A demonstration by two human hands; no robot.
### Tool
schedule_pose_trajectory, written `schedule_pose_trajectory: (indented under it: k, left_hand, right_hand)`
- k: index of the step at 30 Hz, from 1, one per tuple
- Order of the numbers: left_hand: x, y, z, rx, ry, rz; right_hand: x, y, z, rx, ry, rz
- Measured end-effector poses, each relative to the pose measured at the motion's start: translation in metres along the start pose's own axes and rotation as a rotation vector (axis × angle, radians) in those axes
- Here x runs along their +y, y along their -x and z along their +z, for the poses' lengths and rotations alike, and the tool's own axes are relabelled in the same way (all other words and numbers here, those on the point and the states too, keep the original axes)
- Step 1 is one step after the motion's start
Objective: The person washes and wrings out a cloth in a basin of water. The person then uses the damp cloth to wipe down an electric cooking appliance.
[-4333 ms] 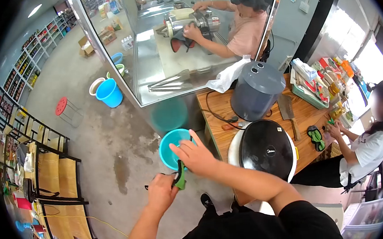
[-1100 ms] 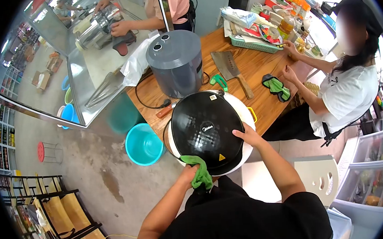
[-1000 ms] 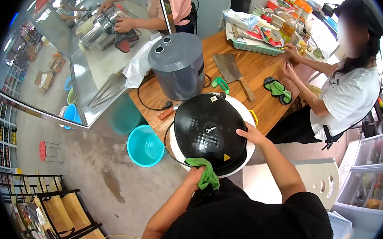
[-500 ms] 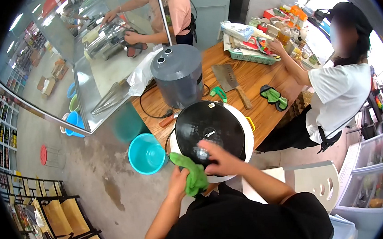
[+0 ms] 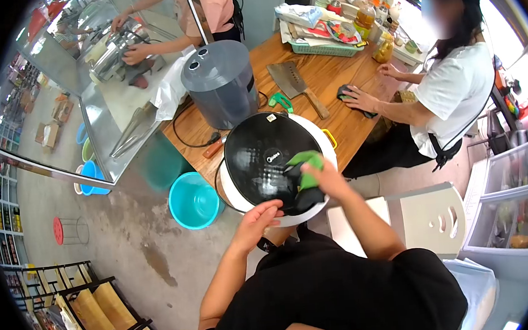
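A round black Midea appliance [image 5: 252,151] with a shiny top rests on a white round base [image 5: 327,136] in front of me. My right hand [image 5: 328,180] grips a green and black cloth [image 5: 307,159] against the right part of the black top. At the front edge, my left hand [image 5: 256,226] has its fingers closed on the appliance's rim. A red-brown handle [image 5: 214,148] shows beside its left side. Behind it lie green-handled scissors [image 5: 281,101], partly hidden, and a cleaver [image 5: 295,88] with a wooden handle.
A grey lidded appliance [image 5: 220,84] stands on the wooden table [image 5: 262,59]. Across the table, a person in white [image 5: 456,81] has a hand on a dark cloth [image 5: 353,99]. A teal bucket [image 5: 194,201] sits on the floor, a pale chair [image 5: 426,217] at my right.
The green cloth has passed from my left hand to my right, which wipes the lid. My left hand has moved to the rim. The other person's hand has come down onto the cloth there.
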State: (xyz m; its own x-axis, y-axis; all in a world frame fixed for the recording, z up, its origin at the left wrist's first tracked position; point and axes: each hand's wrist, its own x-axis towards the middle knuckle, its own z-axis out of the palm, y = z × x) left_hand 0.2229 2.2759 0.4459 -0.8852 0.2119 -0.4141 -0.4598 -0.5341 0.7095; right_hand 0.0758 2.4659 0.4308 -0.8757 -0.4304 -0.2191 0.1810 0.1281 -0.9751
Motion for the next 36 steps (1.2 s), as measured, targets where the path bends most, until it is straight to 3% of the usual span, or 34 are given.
schedule_pose_trajectory:
  k: [2, 3, 5, 8, 11, 13, 15, 17, 19, 24, 27, 36]
  left_hand:
    - [-0.008, -0.004, 0.01, 0.266, -0.794, 0.307]
    - [-0.01, -0.006, 0.013, 0.289, -1.042, 0.408]
    - [-0.022, -0.018, 0.012, 0.175, -1.403, 0.62]
    - [-0.033, -0.036, 0.025, 0.017, -1.498, 0.682]
    - [-0.048, -0.056, 0.029, -0.036, -1.59, 0.661]
    - [-0.057, -0.069, 0.027, -0.071, -1.613, 0.666]
    - [-0.066, -0.079, 0.026, -0.002, -1.668, 0.585]
    - [-0.065, -0.08, 0.028, -0.007, -1.648, 0.638]
    - [-0.066, -0.084, 0.027, 0.01, -1.684, 0.604]
    - [-0.047, -0.076, 0.037, 0.016, -1.726, 0.598]
    - [-0.014, -0.073, 0.055, 0.031, -1.66, 0.688]
    - [0.076, -0.052, 0.064, 0.306, -1.135, 0.408]
  right_hand:
    - [0.016, -0.011, -0.046, 0.108, -0.222, 0.11]
    - [0.026, -0.015, -0.068, 0.152, -0.348, 0.128]
    - [0.02, -0.015, -0.095, 0.302, -0.42, 0.068]
    - [0.015, -0.008, -0.124, 0.398, -0.577, 0.153]
    - [0.034, -0.002, -0.131, 0.565, -0.712, 0.157]
    - [0.047, 0.007, -0.125, 0.553, -0.733, 0.192]
    - [0.061, 0.014, -0.118, 0.589, -0.625, 0.258]
    - [0.079, 0.024, -0.114, 0.516, -0.479, 0.349]
    - [0.133, 0.024, -0.116, 0.537, -0.109, 0.354]
    - [0.163, 0.054, -0.109, 0.371, 0.031, 0.38]
    - [0.172, 0.062, -0.106, 0.326, 0.07, 0.406]
    - [0.175, 0.059, -0.095, 0.173, 0.092, 0.417]
